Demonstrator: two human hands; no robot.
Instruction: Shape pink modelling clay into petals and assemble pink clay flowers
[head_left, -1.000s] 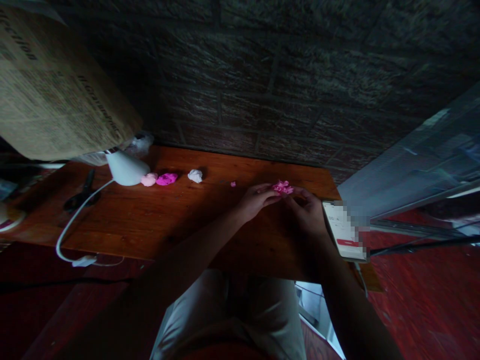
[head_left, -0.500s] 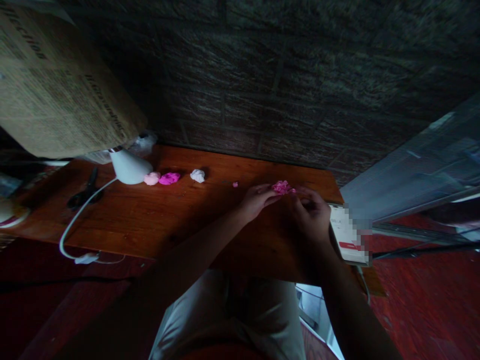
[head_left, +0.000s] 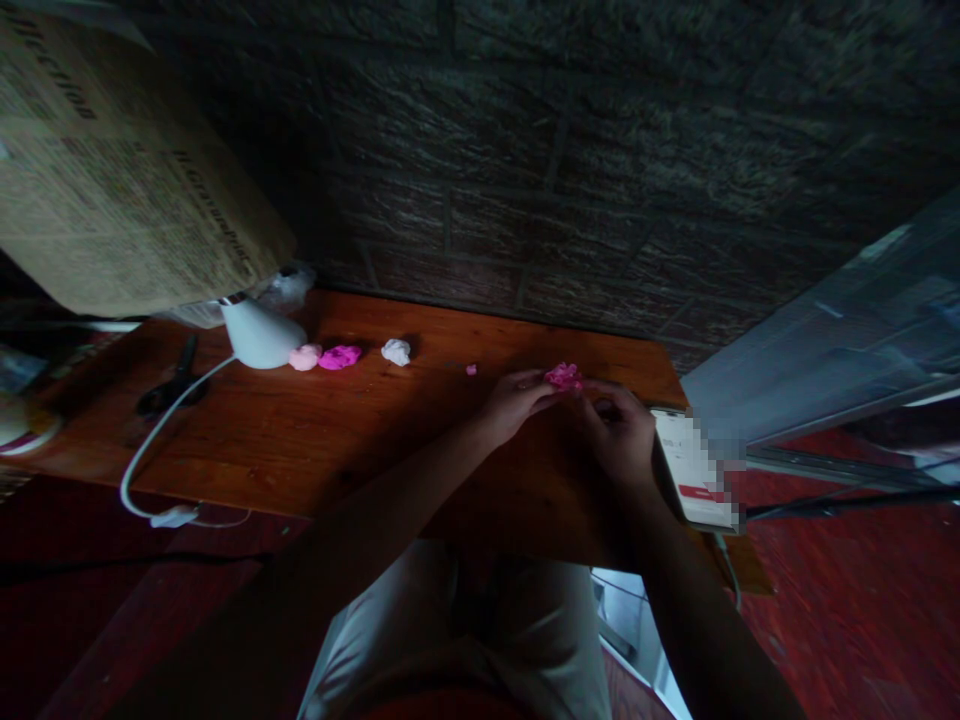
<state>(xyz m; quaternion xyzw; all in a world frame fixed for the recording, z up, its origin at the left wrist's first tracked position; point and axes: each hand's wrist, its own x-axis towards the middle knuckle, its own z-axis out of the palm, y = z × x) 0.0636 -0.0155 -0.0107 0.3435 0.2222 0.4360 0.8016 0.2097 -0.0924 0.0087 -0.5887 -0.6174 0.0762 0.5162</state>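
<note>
A small crinkled pink clay piece (head_left: 564, 376) sits just above the wooden table (head_left: 315, 430), held between both hands. My left hand (head_left: 516, 402) pinches its left side with the fingertips closed on it. My right hand (head_left: 619, 432) is curled, its fingertips closed on the piece's right side. A tiny pink crumb (head_left: 470, 369) lies on the table a little to the left of my hands.
A phone (head_left: 694, 468) lies at the table's right edge beside my right hand. Far left stand a white lamp base (head_left: 259, 336) with its cord (head_left: 150, 450), scissors (head_left: 169, 380), and pale pink (head_left: 304, 357), magenta (head_left: 339, 357) and white (head_left: 395, 351) clay lumps. A brick wall rises behind.
My right hand has curled in closer to the pink piece, covering more of it. My left hand has barely moved.
</note>
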